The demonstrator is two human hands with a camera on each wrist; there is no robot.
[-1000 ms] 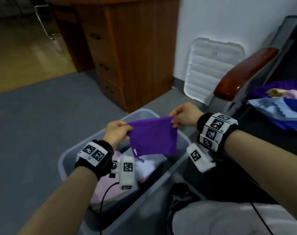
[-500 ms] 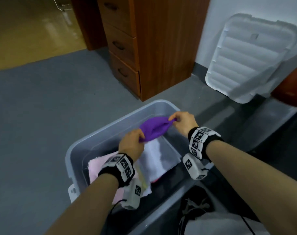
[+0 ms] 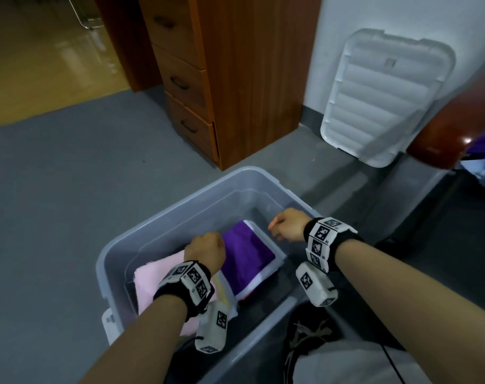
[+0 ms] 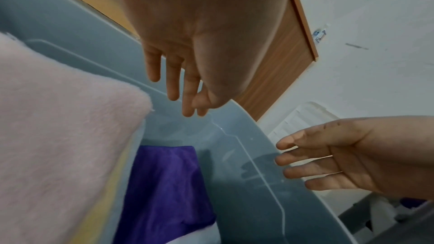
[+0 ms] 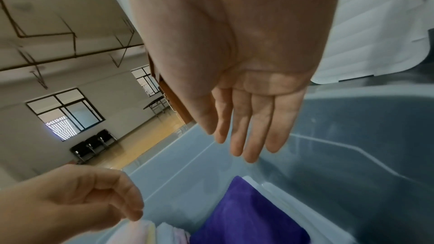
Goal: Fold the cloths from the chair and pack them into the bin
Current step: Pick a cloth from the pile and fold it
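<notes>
Purple cloth (image 3: pixel 248 254) lies folded inside the grey bin (image 3: pixel 164 217), on top of a white cloth (image 3: pixel 259 281) and just at 3 o'clock from the pink pile (image 3: pixel 152 278). Both hands hover above the bin and hold nothing: the left hand (image 3: pixel 205 252) at 9 o'clock of the purple cloth with loose fingers, the right hand (image 3: pixel 289 225) at 2 o'clock with fingers straight and relaxed. At 1 o'clock a white lid (image 3: pixel 382 92) leans on the wall, beside a wooden cabinet (image 3: pixel 235 65).
</notes>
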